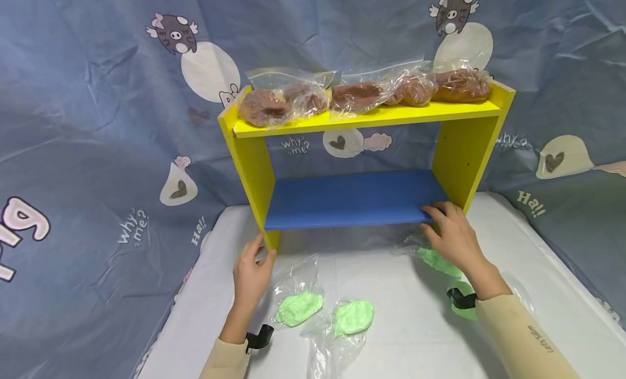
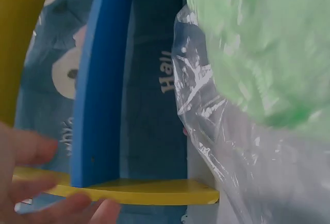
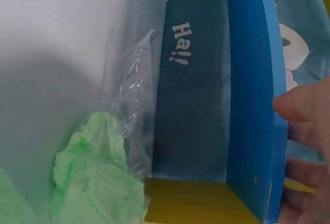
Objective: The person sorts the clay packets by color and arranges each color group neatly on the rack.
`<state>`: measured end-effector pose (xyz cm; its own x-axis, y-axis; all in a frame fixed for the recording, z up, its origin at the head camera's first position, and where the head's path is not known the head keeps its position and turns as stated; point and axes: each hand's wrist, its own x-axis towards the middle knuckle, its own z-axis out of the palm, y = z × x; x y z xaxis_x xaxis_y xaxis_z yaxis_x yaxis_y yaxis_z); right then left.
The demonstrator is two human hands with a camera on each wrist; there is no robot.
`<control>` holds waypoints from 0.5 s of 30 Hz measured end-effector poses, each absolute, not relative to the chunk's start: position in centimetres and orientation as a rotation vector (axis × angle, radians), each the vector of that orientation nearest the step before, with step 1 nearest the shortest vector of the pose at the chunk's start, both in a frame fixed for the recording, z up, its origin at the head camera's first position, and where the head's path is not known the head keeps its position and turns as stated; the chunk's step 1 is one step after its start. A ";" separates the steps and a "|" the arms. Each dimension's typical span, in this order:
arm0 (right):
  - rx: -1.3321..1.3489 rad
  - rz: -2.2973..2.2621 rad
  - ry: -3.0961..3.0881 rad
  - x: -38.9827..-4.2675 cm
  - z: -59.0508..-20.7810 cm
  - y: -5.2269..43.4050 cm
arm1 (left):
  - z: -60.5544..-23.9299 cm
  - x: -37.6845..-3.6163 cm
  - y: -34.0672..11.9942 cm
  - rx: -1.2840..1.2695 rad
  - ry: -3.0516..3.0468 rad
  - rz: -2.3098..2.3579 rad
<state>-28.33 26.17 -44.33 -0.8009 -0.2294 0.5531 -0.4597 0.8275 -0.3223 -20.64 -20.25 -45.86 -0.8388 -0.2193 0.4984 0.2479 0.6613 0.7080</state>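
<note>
A yellow shelf unit (image 1: 362, 118) with a blue lower board (image 1: 349, 199) stands at the back of a white table (image 1: 411, 335). My left hand (image 1: 261, 251) grips the foot of its left yellow side panel (image 2: 144, 192), thumb on one side and fingers (image 2: 26, 152) on the other. My right hand (image 1: 429, 220) pinches the right end of the blue board (image 3: 247, 80), fingers on top and thumb below. Several clear bags of brown dough (image 1: 279, 104) lie along the top board.
Clear bags of green dough lie on the table: one (image 1: 299, 308) by my left wrist, one (image 1: 353, 316) beside it, one (image 1: 440, 262) under my right hand. A blue cartoon-print cloth (image 1: 98, 150) hangs behind and to both sides.
</note>
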 end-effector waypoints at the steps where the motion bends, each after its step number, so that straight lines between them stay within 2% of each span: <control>1: 0.509 0.603 -2.506 -28.4 -44.4 26.2 | -45.9 -20.1 -20.1 -0.052 -2.338 -1.113; 9: 0.523 0.574 -2.450 -28.4 -45.2 25.6 | -47.9 -15.1 -18.5 -0.182 -2.584 -1.041; 15: 0.478 0.588 -2.386 -28.3 -45.6 25.2 | -49.4 -13.6 -17.8 -0.285 -2.726 -0.866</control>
<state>-28.31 25.23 -45.57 -0.7375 -0.1882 0.6486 -0.4680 0.8348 -0.2899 -13.62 -17.84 -49.42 -0.9453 0.1051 0.3088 0.2639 0.8026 0.5349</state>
